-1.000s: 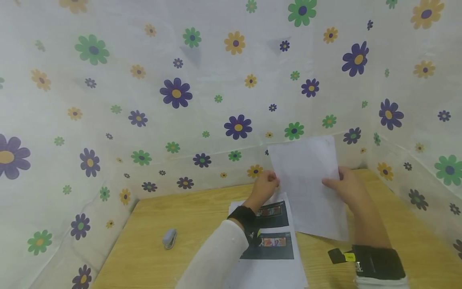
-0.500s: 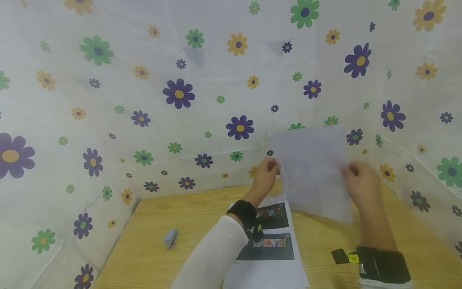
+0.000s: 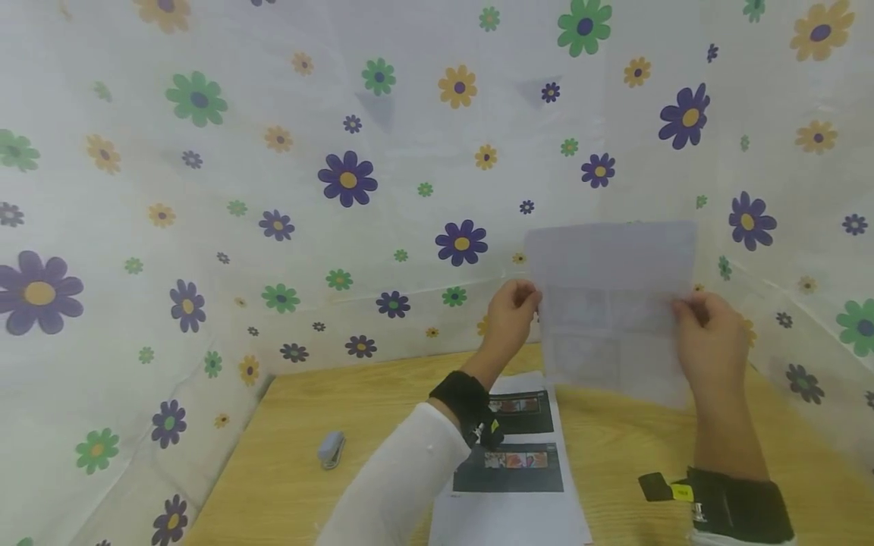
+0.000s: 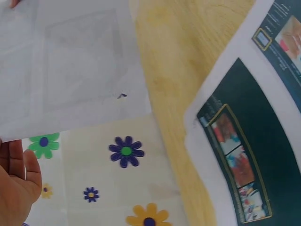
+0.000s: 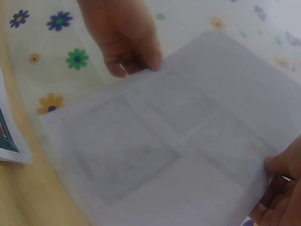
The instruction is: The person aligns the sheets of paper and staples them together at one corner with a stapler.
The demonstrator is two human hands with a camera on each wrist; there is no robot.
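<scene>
Both hands hold a white sheet of paper [image 3: 614, 303] upright above the table, its plain side facing the head camera and faint printed boxes showing through. My left hand [image 3: 510, 315] pinches the sheet's left edge between thumb and fingers. At the opposite edge, my right hand [image 3: 713, 345] pinches it with the thumb on the near side. The right wrist view shows the paper [image 5: 141, 141] stretched between the two hands. Below the left forearm lies a stack of printed sheets [image 3: 508, 516], with dark panels of small pictures on the top one.
A small grey-blue stapler [image 3: 331, 449] lies on the wooden table [image 3: 273, 470], left of the printed sheets. White flower-patterned sheeting [image 3: 410, 227] closes in the back and both sides of the table.
Both hands have raised the sheet and moved it slightly right. The right hand's grip has shifted from over the paper's face to its right edge. Stapler and printed stack stay put.
</scene>
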